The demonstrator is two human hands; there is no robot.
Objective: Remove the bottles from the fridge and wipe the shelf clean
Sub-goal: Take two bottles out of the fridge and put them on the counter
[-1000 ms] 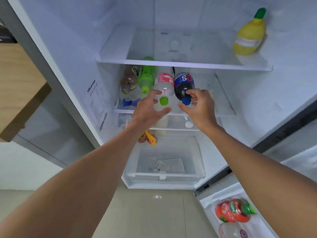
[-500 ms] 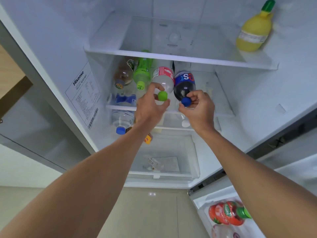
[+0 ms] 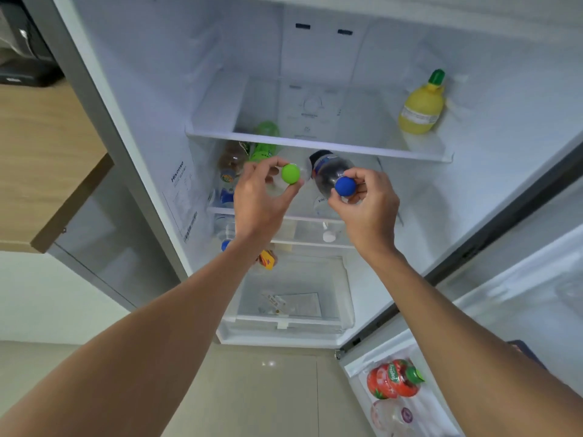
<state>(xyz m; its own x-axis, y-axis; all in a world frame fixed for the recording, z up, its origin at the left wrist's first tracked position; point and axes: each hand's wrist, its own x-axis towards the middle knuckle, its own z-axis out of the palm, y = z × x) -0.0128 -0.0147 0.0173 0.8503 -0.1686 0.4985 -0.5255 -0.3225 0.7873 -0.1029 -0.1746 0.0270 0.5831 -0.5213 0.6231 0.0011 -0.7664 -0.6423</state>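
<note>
Obs, head cam, fridge open, both arms reaching to mid shelf [image 3: 284,217]

L hand [image 3: 262,197]: fingers [image 3: 252,167] curled round neck of clear bottle w/ green cap [image 3: 291,174], thumb under cap. Cap end faces outward, body runs back over the shelf – bottle lies on its side, so neck is the only part w/in reach, hence the neck grip

R hand [image 3: 367,203]: fingers [image 3: 358,176] and thumb pinch neck just behind blue cap [image 3: 345,186] of dark cola bottle [image 3: 328,171]. Same logic. Cannot tell if either bottle rests on the shelf or is lifted clear of it

Two at once, one per hand = fewer trips (judgement)

Left on same shelf, further L: green bottle [image 3: 265,143] and brownish bottle [image 3: 232,159], partly hidden by upper shelf edge. A blue-labelled item [image 3: 225,197] at shelf front, too blurred to ID

Elsewhere: yellow lemon-shaped bottle [image 3: 421,104] upright on upper shelf; water bottle w/ blue cap [image 3: 225,244] one level down; red juice bottle [image 3: 394,378] in door rack

Status: early – removal step, shelf not cleared, wipe not begun, no cloth in view

Risk: cap-end hold only, heavy body may swing down once off shelf
</note>
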